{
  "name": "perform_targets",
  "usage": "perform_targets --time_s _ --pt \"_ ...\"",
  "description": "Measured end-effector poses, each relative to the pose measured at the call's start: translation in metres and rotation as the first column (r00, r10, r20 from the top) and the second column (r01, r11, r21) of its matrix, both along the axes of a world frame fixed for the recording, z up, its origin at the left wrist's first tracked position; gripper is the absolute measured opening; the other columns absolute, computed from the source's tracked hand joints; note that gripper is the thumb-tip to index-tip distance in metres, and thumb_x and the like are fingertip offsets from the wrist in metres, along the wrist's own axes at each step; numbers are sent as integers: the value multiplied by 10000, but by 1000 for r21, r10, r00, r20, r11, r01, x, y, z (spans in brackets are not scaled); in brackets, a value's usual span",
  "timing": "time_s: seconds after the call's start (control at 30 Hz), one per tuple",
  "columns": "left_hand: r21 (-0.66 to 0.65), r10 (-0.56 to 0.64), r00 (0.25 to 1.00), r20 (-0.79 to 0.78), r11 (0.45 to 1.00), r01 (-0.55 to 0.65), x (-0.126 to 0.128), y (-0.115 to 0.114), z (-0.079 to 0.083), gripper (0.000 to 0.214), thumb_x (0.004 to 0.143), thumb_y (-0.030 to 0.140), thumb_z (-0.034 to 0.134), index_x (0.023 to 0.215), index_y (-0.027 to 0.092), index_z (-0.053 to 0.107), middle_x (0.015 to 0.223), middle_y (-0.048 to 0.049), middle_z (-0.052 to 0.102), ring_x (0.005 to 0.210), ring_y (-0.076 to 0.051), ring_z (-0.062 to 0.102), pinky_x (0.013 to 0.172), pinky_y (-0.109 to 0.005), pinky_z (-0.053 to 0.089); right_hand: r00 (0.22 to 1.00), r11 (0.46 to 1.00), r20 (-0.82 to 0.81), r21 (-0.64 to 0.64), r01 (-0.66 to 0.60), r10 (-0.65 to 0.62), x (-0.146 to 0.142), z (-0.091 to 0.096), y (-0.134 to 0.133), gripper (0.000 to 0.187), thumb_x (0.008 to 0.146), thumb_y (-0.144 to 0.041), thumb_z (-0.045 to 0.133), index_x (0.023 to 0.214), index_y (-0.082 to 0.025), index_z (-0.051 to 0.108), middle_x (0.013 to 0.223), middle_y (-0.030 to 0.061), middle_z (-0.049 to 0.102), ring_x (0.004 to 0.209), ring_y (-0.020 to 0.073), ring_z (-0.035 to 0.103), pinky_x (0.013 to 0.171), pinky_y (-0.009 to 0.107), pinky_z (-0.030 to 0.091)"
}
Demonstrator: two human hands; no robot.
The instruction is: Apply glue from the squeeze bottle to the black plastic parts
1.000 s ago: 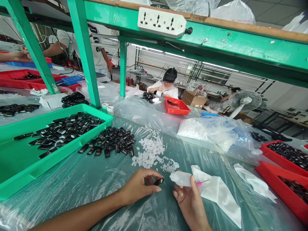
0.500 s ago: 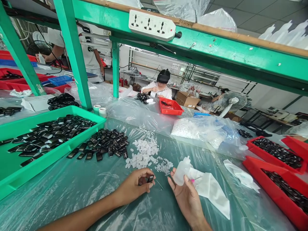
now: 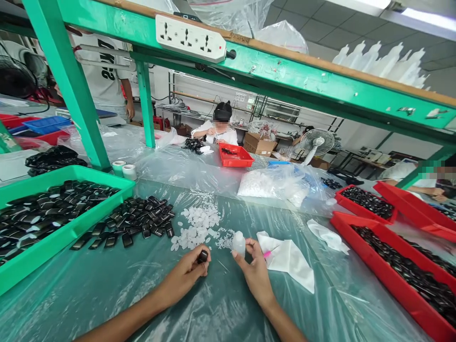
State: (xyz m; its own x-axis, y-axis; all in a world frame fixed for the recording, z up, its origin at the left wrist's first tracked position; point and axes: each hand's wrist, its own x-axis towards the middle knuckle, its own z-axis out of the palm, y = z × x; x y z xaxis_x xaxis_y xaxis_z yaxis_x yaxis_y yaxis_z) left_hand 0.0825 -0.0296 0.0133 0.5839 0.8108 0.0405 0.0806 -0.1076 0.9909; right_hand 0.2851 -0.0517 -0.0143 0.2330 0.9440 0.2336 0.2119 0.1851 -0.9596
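Observation:
My left hand (image 3: 185, 274) pinches a small black plastic part (image 3: 203, 256) between thumb and fingers, just above the plastic-covered table. My right hand (image 3: 253, 267) is closed round a small translucent squeeze bottle (image 3: 238, 242), held upright, with a thin pink-tipped stick (image 3: 268, 253) tucked between its fingers. The two hands sit close together, the bottle a short way right of the black part. A heap of small white pieces (image 3: 195, 228) lies just beyond the hands, and a pile of black parts (image 3: 137, 223) lies to their left.
A green tray (image 3: 67, 230) of black parts stands at left. Red trays (image 3: 377, 278) of black parts line the right. A white cloth (image 3: 290, 260) lies by my right hand. A bag of white pieces (image 3: 274, 185) sits further back. Other people work beyond the green frame.
My right hand has turned the bottle from lying sideways to upright and moved it toward my left hand. The view has swung right and up.

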Motion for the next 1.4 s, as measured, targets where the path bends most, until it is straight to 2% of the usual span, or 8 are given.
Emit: perform_targets --time_s 0.23,0.4,0.57,0.7,0.9,1.13,1.27,1.4 --pt "239 85 969 -234 971 -27 -6 1 19 191 903 346 380 849 199 490 793 -4 538 717 -160 497 580 -232 333 964 997 252 15 80 -81 14 -3 -1 372 722 -376 658 1029 -217 523 1041 51 564 1051 258 469 909 374 339" --pt "443 321 849 -420 889 -117 -41 10 21 241 864 391 415 908 219 578 960 -51 600 739 -206 537 545 -254 360 903 985 415 -69 157 -114 42 13 -1 497 596 -372 733 1024 -208 541 1005 57 579 801 248 560 770 377 407" --pt "652 558 659 -504 747 -134 -101 15 5 279 848 419 439 956 235 619 1013 -53 631 898 -278 570 691 -316 432 818 951 561 -164 261 -128 96 28 -1 444 671 -431 656 1056 -231 567 1045 56 606 899 267 575 742 350 413" --pt "816 712 473 -518 578 24 -134 19 -8 370 866 468 347 986 250 620 988 -37 652 954 -304 559 849 -443 377 691 877 709 -235 419 -140 138 28 -5 393 745 -363 588 1105 -205 578 1097 115 594 1060 334 490 807 433 364" --pt "761 670 422 -610 645 76 -147 18 -14 399 868 426 393 1199 243 521 1151 -105 565 982 -331 553 816 -453 392 615 806 788 -372 461 12 164 19 -8 358 727 -313 677 1039 -157 596 1024 73 612 927 230 571 796 400 422" --pt "760 643 571 -511 648 -50 -94 10 9 381 859 391 419 1202 242 494 1201 -92 489 952 -284 544 693 -332 451 512 742 854 -282 609 -95 169 21 -8 143 783 -231 586 892 -163 647 831 66 633 799 219 597 699 359 442" --pt "730 520 724 -453 682 -34 -16 2 17 339 886 347 394 1199 257 487 1196 -65 498 1068 -275 471 854 -375 401 366 647 847 -35 761 -385 173 37 -16 282 776 -265 493 979 -165 661 909 156 619 728 319 603 572 367 391" --pt "649 403 821 -404 759 -53 54 3 16 402 828 370 504 1216 272 472 1152 -52 527 1040 -277 477 881 -397 358 222 561 702 296 773 -677 160 54 -21 334 837 -283 389 1051 -206 634 1031 107 551 743 271 568 576 342 365"
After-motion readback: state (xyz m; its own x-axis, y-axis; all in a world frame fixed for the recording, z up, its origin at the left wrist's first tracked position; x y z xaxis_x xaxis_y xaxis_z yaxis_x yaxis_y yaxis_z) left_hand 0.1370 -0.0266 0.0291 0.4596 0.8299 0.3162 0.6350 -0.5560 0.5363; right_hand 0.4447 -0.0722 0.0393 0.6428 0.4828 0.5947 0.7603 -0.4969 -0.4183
